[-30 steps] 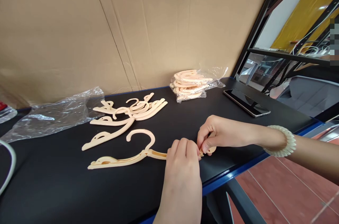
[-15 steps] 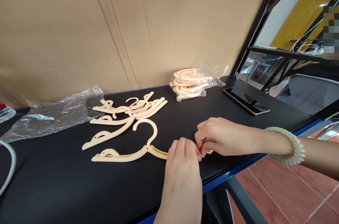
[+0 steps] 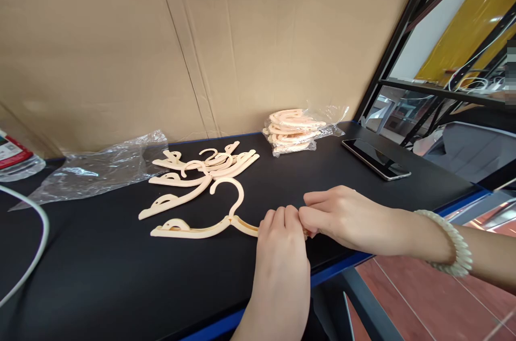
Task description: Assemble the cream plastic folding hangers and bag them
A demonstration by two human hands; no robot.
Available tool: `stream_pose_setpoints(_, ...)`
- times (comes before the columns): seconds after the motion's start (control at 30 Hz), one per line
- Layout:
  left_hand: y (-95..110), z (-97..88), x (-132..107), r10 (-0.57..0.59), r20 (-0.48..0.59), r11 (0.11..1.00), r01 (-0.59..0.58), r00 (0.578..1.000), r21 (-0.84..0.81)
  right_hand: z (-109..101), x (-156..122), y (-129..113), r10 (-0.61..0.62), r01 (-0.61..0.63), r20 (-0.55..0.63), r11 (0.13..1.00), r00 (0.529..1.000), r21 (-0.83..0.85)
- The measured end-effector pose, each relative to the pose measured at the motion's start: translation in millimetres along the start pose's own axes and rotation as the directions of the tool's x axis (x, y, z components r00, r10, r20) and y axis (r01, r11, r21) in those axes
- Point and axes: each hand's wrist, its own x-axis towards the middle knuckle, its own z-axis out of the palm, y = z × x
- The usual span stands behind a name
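Note:
A cream folding clothes hanger [image 3: 193,233] lies on the black tabletop, its hook pointing away from me and its left arm spread out. My left hand [image 3: 282,260] is closed over the hanger's right arm, covering most of it. At that arm's outer end my right hand [image 3: 338,217] is pinched, thumb and index finger together; the spot they grip is mostly hidden. Just behind lie several more cream hangers [image 3: 177,202], overlapping one another.
A clear bag of folded hangers [image 3: 292,131] rests at the back against a cardboard sheet [image 3: 250,40]. To its right lies a phone [image 3: 377,160]. An empty plastic bag [image 3: 105,171] and a white cable [image 3: 42,233] are on the left. A blue edge [image 3: 338,271] borders the table.
My right hand has turned slightly, its fingers now closed more tightly at the hanger's right end. The left hand keeps its hold. The whole view has shifted a little.

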Motion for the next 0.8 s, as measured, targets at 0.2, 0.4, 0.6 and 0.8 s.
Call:
stream_pose_setpoints(0.2, 8.0, -16.8, 8.1, -0.017, 0.145, 1.000, 0.013, 0.989, 0.027, 3.5, -2.3, -9.9, -0.006, 0.002, -0.041, 0.997, 0.999, -0.081)
stream_pose_setpoints(0.4, 6.8, -22.9, 8.6, -0.181, 0.233, 0.964, 0.219, 0.955, -0.148, 3.2, 2.6, -2.7, 0.114, -0.114, -0.003, 0.992, 0.994, -0.054)
stream_pose_setpoints(0.6, 1.5, -38.0, -4.3, -0.050, 0.175, 0.966, 0.092, 0.983, -0.243, -7.3, 8.1, 5.5, 0.116, -0.121, 0.089, 0.991, 0.989, 0.054)
stream_pose_setpoints(0.8, -62.6, -94.0, -36.4, 0.064, -0.073, 0.998, -0.065, 0.995, -0.014, -8.6, -2.1, 11.4, 0.139, -0.144, 0.037, 0.974, 0.990, 0.178)
